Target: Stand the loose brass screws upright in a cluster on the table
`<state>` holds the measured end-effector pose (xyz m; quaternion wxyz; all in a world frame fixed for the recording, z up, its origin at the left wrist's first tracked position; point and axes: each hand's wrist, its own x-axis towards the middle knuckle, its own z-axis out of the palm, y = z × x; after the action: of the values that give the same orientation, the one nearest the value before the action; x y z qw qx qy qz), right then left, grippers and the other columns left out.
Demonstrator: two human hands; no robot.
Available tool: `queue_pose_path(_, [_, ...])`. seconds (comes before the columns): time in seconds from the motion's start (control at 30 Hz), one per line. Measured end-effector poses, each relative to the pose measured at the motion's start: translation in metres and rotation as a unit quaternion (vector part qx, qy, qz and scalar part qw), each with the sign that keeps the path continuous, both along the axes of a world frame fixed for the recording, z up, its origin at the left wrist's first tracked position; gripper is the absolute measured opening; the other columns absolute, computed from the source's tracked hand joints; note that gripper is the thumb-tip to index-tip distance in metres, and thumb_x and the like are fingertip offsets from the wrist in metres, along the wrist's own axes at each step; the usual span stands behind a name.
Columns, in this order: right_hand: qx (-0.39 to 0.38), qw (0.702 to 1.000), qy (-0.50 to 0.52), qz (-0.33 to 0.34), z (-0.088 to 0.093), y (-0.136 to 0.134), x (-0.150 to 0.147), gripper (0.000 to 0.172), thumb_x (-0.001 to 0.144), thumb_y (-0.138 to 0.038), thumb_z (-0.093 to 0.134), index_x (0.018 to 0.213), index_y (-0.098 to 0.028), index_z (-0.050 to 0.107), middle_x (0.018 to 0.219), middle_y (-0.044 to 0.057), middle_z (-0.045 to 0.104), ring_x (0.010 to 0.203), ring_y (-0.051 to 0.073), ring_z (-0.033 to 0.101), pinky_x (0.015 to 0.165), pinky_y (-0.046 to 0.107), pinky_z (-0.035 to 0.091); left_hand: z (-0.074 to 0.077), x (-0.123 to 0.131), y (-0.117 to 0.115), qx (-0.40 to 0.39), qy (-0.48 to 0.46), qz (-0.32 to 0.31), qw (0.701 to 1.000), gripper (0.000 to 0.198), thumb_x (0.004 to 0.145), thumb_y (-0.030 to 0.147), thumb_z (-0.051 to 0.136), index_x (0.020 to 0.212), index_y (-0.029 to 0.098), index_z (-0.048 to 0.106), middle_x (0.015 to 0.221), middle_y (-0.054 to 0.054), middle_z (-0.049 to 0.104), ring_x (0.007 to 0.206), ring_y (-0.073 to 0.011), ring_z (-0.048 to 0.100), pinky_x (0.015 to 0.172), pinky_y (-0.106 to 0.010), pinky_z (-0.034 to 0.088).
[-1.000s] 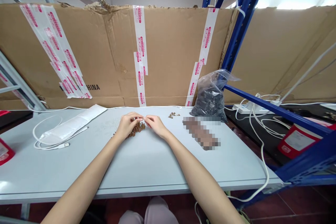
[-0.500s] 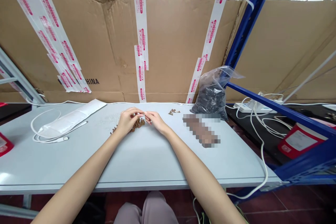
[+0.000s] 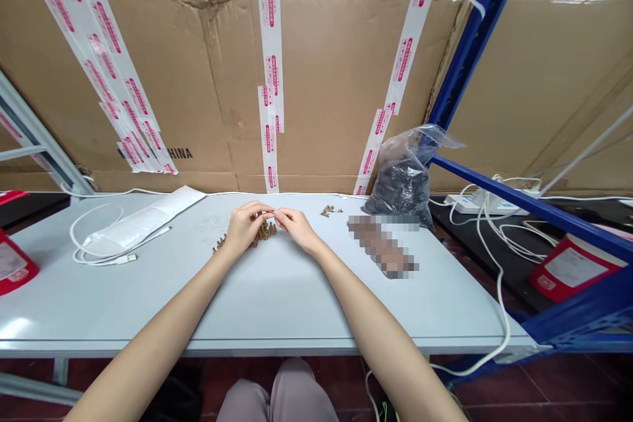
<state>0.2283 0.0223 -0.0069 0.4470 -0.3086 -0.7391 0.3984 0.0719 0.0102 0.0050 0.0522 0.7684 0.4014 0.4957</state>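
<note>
My left hand (image 3: 244, 227) and my right hand (image 3: 297, 226) meet fingertip to fingertip over a pile of small brown parts (image 3: 260, 233) on the grey table (image 3: 277, 290). Both hands are pinched shut on something tiny that I cannot make out. The left hand rests on the pile and hides part of it. A second, smaller cluster of brown parts (image 3: 328, 211) lies to the right of the right hand.
A clear bag of dark pieces (image 3: 403, 178) stands at the back right beside a blurred patch (image 3: 383, 247). A white sleeve (image 3: 138, 224) and white cable (image 3: 93, 247) lie at the left. Red containers (image 3: 14, 260) (image 3: 568, 264) flank the table. A cardboard wall (image 3: 222, 92) and a blue rack (image 3: 459, 59) close off the back.
Both hands stay pinched together over the pile. Only the view has shifted slightly.
</note>
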Motion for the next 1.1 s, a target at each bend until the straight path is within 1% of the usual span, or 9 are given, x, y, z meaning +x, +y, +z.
queue_pose_path(0.1, [-0.092,0.992,0.058,0.062,-0.002,0.003,-0.002,0.041,0.082,-0.048,0.038,0.055,-0.018,0.032,0.05,-0.006,0.027,0.047,0.007,0.024,0.048,0.022,0.02,-0.002,-0.001,0.001,0.02,0.032,-0.008,0.999,0.017,0.08,0.022,0.049,0.08,0.02,0.066,0.08,-0.003,0.065,0.077,-0.015,0.057,0.073,-0.028,0.043])
queue_pose_path(0.2, [-0.198,0.969,0.079,0.122,-0.002,0.005,-0.002,0.041,0.08,-0.049,0.041,0.056,-0.02,0.028,0.05,-0.007,0.021,0.043,0.006,0.017,0.044,0.022,0.014,-0.003,-0.003,0.001,0.024,0.065,-0.017,0.997,0.018,0.081,0.023,0.047,0.082,0.019,0.065,0.081,-0.004,0.065,0.078,-0.0154,0.057,0.074,-0.029,0.043])
queue_pose_path(0.27, [-0.219,0.964,0.074,0.133,-0.001,0.005,-0.001,0.041,0.08,-0.049,0.041,0.055,-0.02,0.028,0.05,-0.007,0.021,0.042,0.006,0.017,0.044,0.022,0.013,-0.003,-0.004,0.002,0.022,0.077,-0.02,0.997,0.019,0.082,0.025,0.047,0.084,0.019,0.064,0.081,-0.004,0.065,0.078,-0.0156,0.056,0.074,-0.029,0.043])
queue_pose_path(0.43, [-0.206,0.972,0.047,0.101,0.0,0.004,0.0,0.044,0.083,-0.051,0.035,0.052,-0.019,0.028,0.047,-0.007,0.021,0.042,0.006,0.017,0.044,0.022,0.015,-0.005,-0.004,0.002,0.031,0.081,-0.025,0.996,0.019,0.082,0.024,0.046,0.085,0.019,0.065,0.083,-0.005,0.065,0.08,-0.016,0.056,0.075,-0.03,0.043])
queue_pose_path(0.63, [-0.028,1.0,0.002,-0.003,0.004,0.0,0.002,0.042,0.083,-0.051,0.035,0.063,-0.017,0.047,0.052,-0.004,0.038,0.052,0.009,0.034,0.055,0.022,0.026,-0.001,-0.003,0.0,0.024,0.06,-0.01,0.998,0.019,0.082,0.024,0.047,0.083,0.019,0.065,0.081,-0.004,0.064,0.078,-0.0156,0.057,0.074,-0.028,0.043])
queue_pose_path(0.8, [0.012,1.0,-0.009,-0.011,0.006,-0.002,0.002,0.037,0.082,-0.048,0.041,0.062,-0.017,0.046,0.053,-0.005,0.035,0.053,0.009,0.032,0.054,0.022,0.024,0.0,-0.002,-0.002,0.035,0.042,-0.007,0.998,0.018,0.082,0.024,0.048,0.08,0.018,0.065,0.078,-0.004,0.064,0.076,-0.0147,0.056,0.072,-0.027,0.043])
queue_pose_path(0.9, [-0.013,1.0,0.003,0.003,0.002,0.0,0.0,0.044,0.082,-0.051,0.038,0.053,-0.017,0.037,0.051,-0.004,0.032,0.051,0.009,0.03,0.053,0.023,0.023,-0.004,-0.003,-0.001,0.045,0.054,-0.021,0.997,0.017,0.082,0.025,0.048,0.083,0.018,0.064,0.081,-0.005,0.064,0.078,-0.0152,0.057,0.072,-0.028,0.043])
queue_pose_path(1.0, [-0.105,0.993,0.016,0.056,-0.004,0.004,-0.001,0.048,0.082,-0.056,0.032,0.051,-0.019,0.03,0.047,-0.006,0.025,0.045,0.008,0.022,0.048,0.023,0.02,-0.008,-0.004,0.001,0.051,0.064,-0.034,0.996,0.018,0.083,0.024,0.047,0.086,0.019,0.064,0.084,-0.006,0.064,0.081,-0.0156,0.057,0.074,-0.029,0.044])
queue_pose_path(1.1, [-0.132,0.989,-0.005,0.066,-0.006,0.007,0.0,0.051,0.083,-0.057,0.025,0.05,-0.019,0.032,0.044,-0.006,0.025,0.043,0.008,0.022,0.047,0.024,0.02,-0.01,-0.004,0.002,0.049,0.067,-0.035,0.996,0.019,0.083,0.024,0.046,0.088,0.02,0.064,0.085,-0.005,0.065,0.081,-0.0157,0.057,0.074,-0.03,0.044])
